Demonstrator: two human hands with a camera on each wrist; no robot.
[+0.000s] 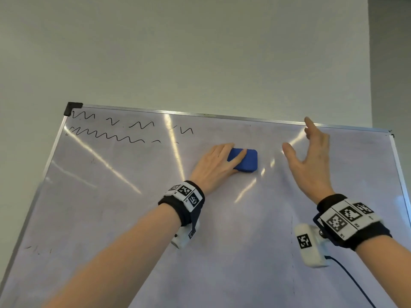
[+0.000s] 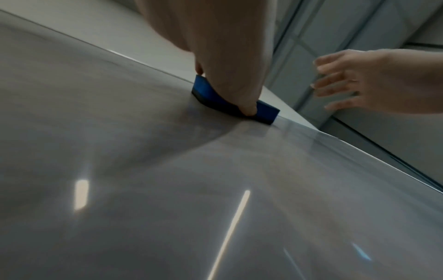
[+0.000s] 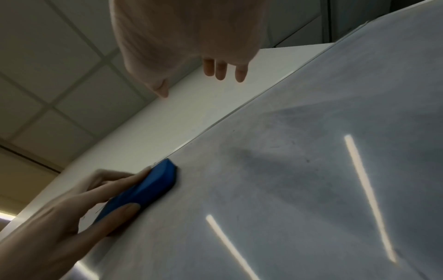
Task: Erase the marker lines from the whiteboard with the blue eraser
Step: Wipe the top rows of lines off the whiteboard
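A whiteboard [image 1: 222, 218] with a silver frame fills the lower head view. Black wavy marker lines [image 1: 106, 135] run in two rows across its upper left part, with short leftover strokes [image 1: 186, 130] further right. My left hand [image 1: 219, 165] grips the blue eraser [image 1: 246, 161] and presses it flat on the board, right of the lines. The left wrist view shows the eraser [image 2: 210, 96] under my thumb, and the right wrist view shows the eraser [image 3: 143, 191] between fingers and thumb. My right hand [image 1: 309, 156] hovers open, fingers spread, near the board's top edge, holding nothing.
A plain pale wall [image 1: 200, 52] rises behind the board. The board's black corner cap [image 1: 72, 107] marks its top left. Faint small marks [image 1: 36, 248] sit at the lower left of the board. A dark cable [image 1: 353, 283] hangs from my right wrist camera.
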